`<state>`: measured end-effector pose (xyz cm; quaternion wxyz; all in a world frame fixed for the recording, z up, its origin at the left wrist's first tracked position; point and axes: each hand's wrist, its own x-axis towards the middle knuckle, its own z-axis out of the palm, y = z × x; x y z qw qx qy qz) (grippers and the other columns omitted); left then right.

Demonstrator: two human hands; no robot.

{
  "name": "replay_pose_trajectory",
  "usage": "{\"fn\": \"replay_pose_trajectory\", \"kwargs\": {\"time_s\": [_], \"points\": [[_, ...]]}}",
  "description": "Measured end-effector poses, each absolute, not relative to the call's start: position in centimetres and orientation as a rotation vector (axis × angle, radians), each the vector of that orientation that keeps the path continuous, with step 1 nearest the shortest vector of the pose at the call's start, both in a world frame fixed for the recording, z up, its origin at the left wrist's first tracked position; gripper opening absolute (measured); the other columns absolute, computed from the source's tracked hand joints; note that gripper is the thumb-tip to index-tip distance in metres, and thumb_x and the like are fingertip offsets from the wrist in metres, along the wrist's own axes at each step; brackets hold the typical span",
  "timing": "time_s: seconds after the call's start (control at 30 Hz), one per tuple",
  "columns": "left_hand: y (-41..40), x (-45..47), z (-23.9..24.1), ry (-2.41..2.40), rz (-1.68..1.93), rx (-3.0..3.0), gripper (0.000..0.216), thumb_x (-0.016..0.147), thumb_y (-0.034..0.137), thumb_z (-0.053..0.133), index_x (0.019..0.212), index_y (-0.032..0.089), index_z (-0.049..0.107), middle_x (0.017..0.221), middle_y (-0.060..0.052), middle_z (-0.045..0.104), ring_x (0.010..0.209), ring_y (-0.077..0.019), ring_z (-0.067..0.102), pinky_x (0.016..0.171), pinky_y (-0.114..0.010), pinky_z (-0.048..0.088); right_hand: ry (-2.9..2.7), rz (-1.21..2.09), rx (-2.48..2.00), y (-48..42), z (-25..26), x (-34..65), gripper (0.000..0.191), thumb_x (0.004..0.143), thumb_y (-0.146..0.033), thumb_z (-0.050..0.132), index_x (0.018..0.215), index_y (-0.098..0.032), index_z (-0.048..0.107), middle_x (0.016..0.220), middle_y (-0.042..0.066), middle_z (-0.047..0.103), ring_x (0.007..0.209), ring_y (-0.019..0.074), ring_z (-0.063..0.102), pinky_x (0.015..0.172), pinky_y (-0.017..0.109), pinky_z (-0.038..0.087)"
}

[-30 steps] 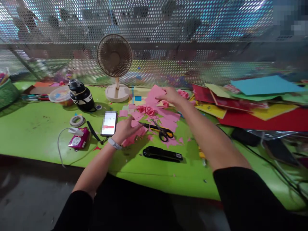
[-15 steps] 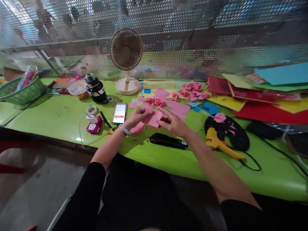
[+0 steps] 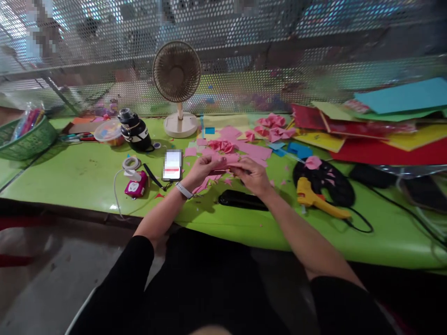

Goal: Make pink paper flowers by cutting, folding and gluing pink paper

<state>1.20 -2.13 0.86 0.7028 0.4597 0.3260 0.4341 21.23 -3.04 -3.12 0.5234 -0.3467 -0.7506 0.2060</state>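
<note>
My left hand (image 3: 201, 168) and my right hand (image 3: 252, 174) meet over the green table (image 3: 80, 172), both pinching one small piece of pink paper (image 3: 227, 161) between their fingertips. More pink paper pieces and scraps (image 3: 249, 149) lie on the table just beyond and under the hands. A black stapler (image 3: 240, 200) lies right in front of my right wrist. A phone (image 3: 172, 164) rests just left of my left hand. A white band sits on my left wrist.
A desk fan (image 3: 177, 86) stands at the back before a perforated metal screen. A black bottle (image 3: 134, 131), tape roll (image 3: 131, 162), pink charger (image 3: 134, 188) and green basket (image 3: 26, 139) are left. A yellow glue gun (image 3: 316, 199) and coloured card sheets (image 3: 377, 135) are right.
My right hand drew back from the far pink sheets and joined the left hand on a pink piece; the piece now looks narrower between the fingers. The view shifted, and the scissors no longer show.
</note>
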Motion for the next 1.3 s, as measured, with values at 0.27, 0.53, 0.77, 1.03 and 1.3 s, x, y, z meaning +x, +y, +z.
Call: {"fn": "replay_pose_trajectory", "kwargs": {"time_s": [0.27,0.53,0.77,1.03,1.3], "points": [[-2.3,1.3,0.5,0.724,0.907,1.053,0.041,0.078,0.047,0.079,0.093,0.010,0.072,0.091,-0.012,0.075,0.077,-0.0181,0.073,0.079,-0.035,0.060,-1.555,0.630,-0.990,-4.5,-2.2,20.1,0.029,0.090,-0.051,0.065,0.091,-0.022,0.066,0.087,0.003,0.064,0.073,0.0165,0.060,0.062,0.030,0.054],[-3.1,1.6,1.6,0.612,0.859,1.224,0.057,0.063,0.042,0.090,0.108,0.011,0.073,0.103,-0.014,0.076,0.091,-0.0200,0.073,0.082,-0.030,0.058,-1.479,0.638,-1.025,-5.1,-2.0,20.4,0.033,0.090,-0.055,0.063,0.093,-0.023,0.061,0.079,0.002,0.067,0.068,0.0170,0.064,0.060,0.030,0.056],[-3.1,1.3,0.9,0.694,0.891,1.174,0.056,0.061,0.040,0.090,0.104,0.010,0.072,0.097,-0.012,0.077,0.085,-0.0179,0.074,0.084,-0.032,0.057,-1.525,0.751,-0.963,-5.2,-2.0,20.1,0.025,0.092,-0.048,0.063,0.096,-0.024,0.059,0.082,0.002,0.069,0.073,0.0189,0.070,0.065,0.033,0.060],[-3.1,1.1,-0.4,0.742,0.979,1.124,0.051,0.062,0.047,0.088,0.089,0.009,0.070,0.089,-0.010,0.077,0.079,-0.0175,0.074,0.082,-0.034,0.057,-1.553,0.797,-0.989,-5.3,-2.6,19.9,0.026,0.090,-0.049,0.065,0.096,-0.024,0.060,0.079,0.001,0.070,0.069,0.0192,0.070,0.063,0.034,0.060],[-3.4,1.2,-0.3,0.698,0.990,1.116,0.051,0.063,0.047,0.088,0.092,0.009,0.070,0.090,-0.010,0.077,0.080,-0.0176,0.074,0.084,-0.035,0.058,-1.518,0.848,-1.004,-5.3,-3.0,20.1,0.027,0.089,-0.050,0.067,0.093,-0.024,0.059,0.079,0.001,0.068,0.066,0.0186,0.069,0.058,0.033,0.059]]}}
